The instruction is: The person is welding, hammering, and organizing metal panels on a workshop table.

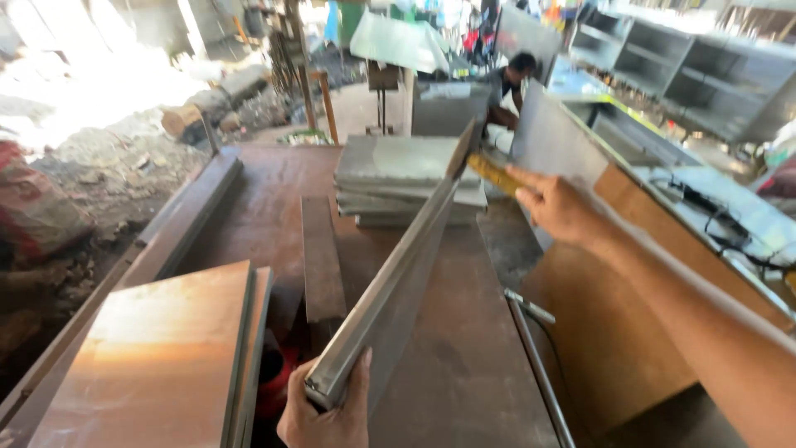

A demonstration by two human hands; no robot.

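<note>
On the rusty brown steel workbench (464,348) | long folded grey sheet-metal panel (398,282) tilted on edge | left hand (327,415) grasping its near end | right hand (557,206) clenched on yellow-handled tool (496,174) at far end | risk: panel may slip and its edge cut the palm, judging by the one-handed support.

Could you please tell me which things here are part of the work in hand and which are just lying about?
In hand: folded metal panel, held by left hand; yellow tool, in right hand.

Lying about: panel stack, flat bar, copper-toned sheet, steel shelving.
</note>
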